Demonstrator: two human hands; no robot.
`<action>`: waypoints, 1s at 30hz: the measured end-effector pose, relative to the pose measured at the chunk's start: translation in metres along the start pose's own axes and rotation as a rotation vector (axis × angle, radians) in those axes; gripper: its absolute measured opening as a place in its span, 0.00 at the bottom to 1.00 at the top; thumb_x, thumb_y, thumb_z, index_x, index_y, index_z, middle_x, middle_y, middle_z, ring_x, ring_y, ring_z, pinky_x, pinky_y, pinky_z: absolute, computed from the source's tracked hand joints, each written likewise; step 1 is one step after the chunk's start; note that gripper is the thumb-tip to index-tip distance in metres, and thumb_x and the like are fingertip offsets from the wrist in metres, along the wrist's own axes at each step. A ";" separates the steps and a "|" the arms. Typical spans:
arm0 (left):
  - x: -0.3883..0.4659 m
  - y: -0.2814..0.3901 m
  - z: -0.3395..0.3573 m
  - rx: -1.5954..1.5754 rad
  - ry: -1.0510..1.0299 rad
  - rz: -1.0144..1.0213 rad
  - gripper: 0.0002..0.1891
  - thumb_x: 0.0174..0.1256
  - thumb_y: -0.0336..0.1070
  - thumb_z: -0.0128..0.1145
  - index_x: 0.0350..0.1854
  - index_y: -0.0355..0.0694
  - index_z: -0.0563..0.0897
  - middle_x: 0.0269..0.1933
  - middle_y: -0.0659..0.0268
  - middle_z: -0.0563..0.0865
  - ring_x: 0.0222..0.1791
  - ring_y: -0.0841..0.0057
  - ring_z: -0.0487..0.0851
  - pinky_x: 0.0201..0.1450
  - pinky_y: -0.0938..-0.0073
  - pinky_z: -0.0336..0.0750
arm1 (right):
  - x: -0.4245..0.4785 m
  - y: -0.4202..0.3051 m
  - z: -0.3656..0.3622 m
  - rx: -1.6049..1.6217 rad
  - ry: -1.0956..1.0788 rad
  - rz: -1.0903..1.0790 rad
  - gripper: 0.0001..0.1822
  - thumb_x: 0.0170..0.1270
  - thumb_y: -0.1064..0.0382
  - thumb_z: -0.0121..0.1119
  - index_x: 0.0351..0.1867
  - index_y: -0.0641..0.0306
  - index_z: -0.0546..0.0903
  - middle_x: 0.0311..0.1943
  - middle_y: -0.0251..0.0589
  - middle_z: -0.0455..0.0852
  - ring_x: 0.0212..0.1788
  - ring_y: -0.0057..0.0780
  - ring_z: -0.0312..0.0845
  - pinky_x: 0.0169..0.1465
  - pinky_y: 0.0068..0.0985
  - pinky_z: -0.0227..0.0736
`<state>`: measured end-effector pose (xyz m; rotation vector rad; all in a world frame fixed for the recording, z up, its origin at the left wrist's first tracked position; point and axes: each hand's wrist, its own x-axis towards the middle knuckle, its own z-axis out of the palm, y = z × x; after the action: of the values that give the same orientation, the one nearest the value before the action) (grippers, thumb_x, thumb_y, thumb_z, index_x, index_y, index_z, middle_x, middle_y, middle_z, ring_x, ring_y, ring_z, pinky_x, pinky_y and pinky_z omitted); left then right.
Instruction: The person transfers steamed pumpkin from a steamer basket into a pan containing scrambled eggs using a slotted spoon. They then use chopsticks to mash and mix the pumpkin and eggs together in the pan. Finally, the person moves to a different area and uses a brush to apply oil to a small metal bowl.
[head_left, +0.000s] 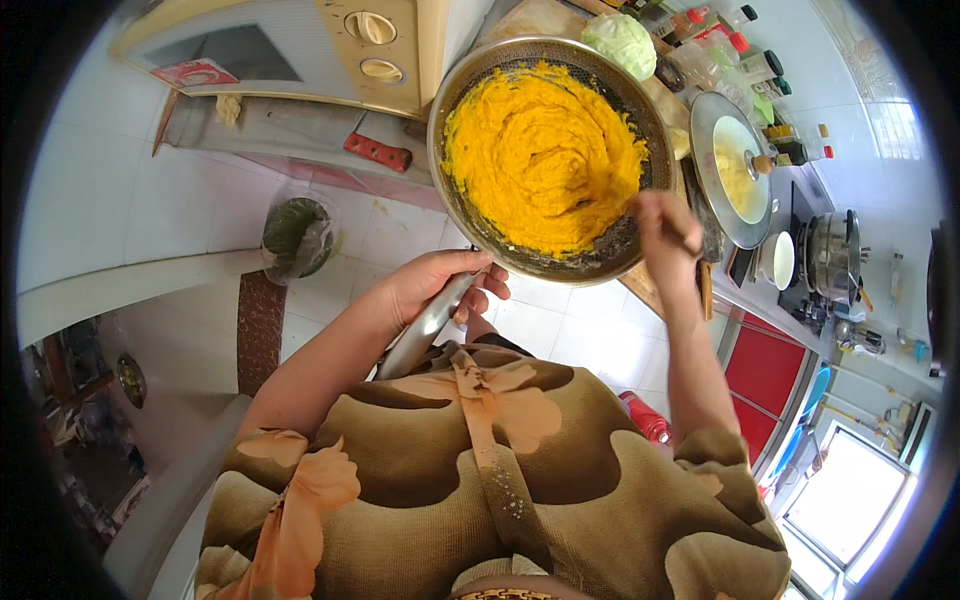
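A wide frying pan (439, 184) with a textured dark inside is before me, tipped so that its inside faces me. Thick orange-yellow mash (540, 157), perhaps pumpkin, spreads over most of its base in swirled ridges. By the pan's near rim, my left hand (442, 281) is closed around the metal handle (429, 322), which points towards my body. At the right rim my right hand (667, 225), blurred, grips a brown stirring utensil (682, 226). Only its handle end shows; I cannot make out its other end at the mash.
A cabbage (621, 45) and several bottles (720, 49) stand beyond the pan. To the right are a glass-lidded pan (731, 169), a white bowl (776, 260) and a steel pot (831, 255). A red-handled knife (377, 152) lies below the microwave (292, 52). A lined bin (300, 236) stands on the floor.
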<state>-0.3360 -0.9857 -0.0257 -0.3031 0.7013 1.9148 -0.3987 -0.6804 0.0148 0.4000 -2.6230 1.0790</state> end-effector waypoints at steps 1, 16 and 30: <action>-0.001 -0.001 -0.001 -0.002 0.005 -0.003 0.18 0.70 0.47 0.52 0.45 0.33 0.76 0.42 0.56 0.82 0.26 0.80 0.81 0.20 0.84 0.73 | -0.012 -0.019 0.011 0.083 -0.048 -0.054 0.02 0.60 0.72 0.61 0.32 0.69 0.82 0.29 0.48 0.84 0.33 0.36 0.82 0.38 0.25 0.76; -0.005 0.005 0.009 0.035 0.056 -0.030 0.21 0.72 0.50 0.49 0.44 0.31 0.77 0.39 0.59 0.83 0.30 0.78 0.84 0.26 0.80 0.78 | 0.038 -0.039 0.058 0.204 -0.102 -0.084 0.03 0.62 0.71 0.61 0.34 0.67 0.84 0.31 0.44 0.86 0.34 0.31 0.82 0.39 0.23 0.75; 0.024 0.071 0.061 1.568 0.433 1.022 0.26 0.57 0.18 0.56 0.59 0.45 0.77 0.36 0.64 0.80 0.33 0.79 0.78 0.36 0.81 0.72 | 0.045 0.000 0.019 -0.019 0.070 0.004 0.01 0.61 0.72 0.61 0.33 0.67 0.83 0.31 0.46 0.85 0.31 0.33 0.82 0.35 0.25 0.75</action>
<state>-0.4040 -0.9531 0.0343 0.8024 2.7088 1.4731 -0.4428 -0.7010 0.0178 0.3464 -2.5716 1.0487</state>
